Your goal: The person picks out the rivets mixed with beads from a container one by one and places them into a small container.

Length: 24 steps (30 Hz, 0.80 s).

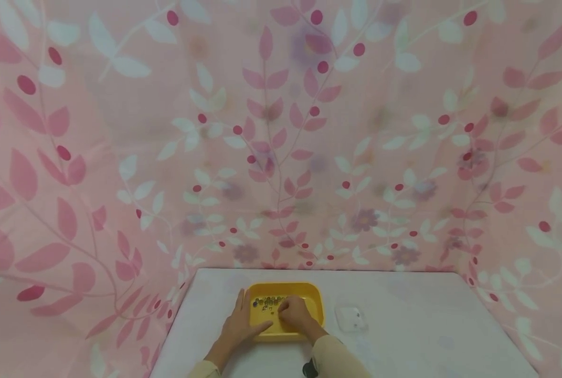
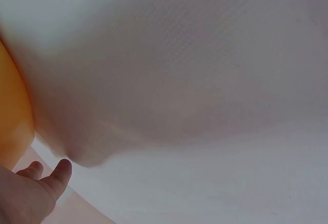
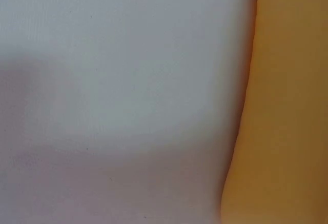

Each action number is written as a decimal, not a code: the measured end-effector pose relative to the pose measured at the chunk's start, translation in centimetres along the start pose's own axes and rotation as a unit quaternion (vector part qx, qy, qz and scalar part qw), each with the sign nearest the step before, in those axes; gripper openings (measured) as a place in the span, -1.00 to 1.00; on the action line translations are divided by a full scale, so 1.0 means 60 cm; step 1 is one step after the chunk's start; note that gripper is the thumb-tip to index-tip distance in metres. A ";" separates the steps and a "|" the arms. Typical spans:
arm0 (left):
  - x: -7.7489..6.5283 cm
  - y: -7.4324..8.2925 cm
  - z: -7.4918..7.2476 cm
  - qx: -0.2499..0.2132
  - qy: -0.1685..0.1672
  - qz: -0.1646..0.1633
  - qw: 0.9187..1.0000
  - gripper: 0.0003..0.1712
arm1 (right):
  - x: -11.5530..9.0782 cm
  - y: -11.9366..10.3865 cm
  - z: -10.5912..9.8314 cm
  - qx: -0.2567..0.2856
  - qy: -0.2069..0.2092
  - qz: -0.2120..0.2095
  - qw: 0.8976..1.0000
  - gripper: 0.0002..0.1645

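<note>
A yellow tray (image 1: 285, 337) sits on the white table in the head view. Small shiny round pieces, like glass beads (image 1: 273, 301), form rows toward its back left, with a bluish one at the left end and a few loose ones in front. My left hand (image 1: 239, 324) lies at the tray's left side, fingers straight along the rim and thumb reaching over the front left corner. Inside the tray, my right hand (image 1: 295, 312) is lowered to the right of the beads with its fingers curled. Its fingertips are hidden, so I cannot tell whether they pinch a bead.
A clear shallow container (image 1: 349, 319) stands right of the tray, with a couple of small pieces in it. The white table (image 1: 427, 325) extends to the right. Pink leaf-patterned cloth (image 1: 281, 157) hangs behind and at both sides. A dark object (image 1: 310, 369) shows by the right sleeve.
</note>
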State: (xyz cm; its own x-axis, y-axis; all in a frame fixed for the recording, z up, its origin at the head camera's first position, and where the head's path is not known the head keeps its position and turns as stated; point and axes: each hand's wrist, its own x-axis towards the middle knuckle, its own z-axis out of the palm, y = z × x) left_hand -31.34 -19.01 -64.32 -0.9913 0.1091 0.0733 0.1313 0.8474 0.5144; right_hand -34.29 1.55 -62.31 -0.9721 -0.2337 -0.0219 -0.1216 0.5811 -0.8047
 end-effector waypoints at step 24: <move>-0.005 0.003 -0.003 -0.021 -0.011 0.002 1.000 0.39 | 0.005 -0.055 -0.068 0.188 -0.060 -0.079 0.977 -0.80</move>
State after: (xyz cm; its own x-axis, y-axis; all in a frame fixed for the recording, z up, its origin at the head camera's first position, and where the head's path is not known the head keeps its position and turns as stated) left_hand -31.00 -18.99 -64.09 -0.9906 0.1242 0.0576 0.1353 0.8239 0.5503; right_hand -34.99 2.75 -57.24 -0.9138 -0.4004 0.0679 -0.1627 0.2076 -0.9646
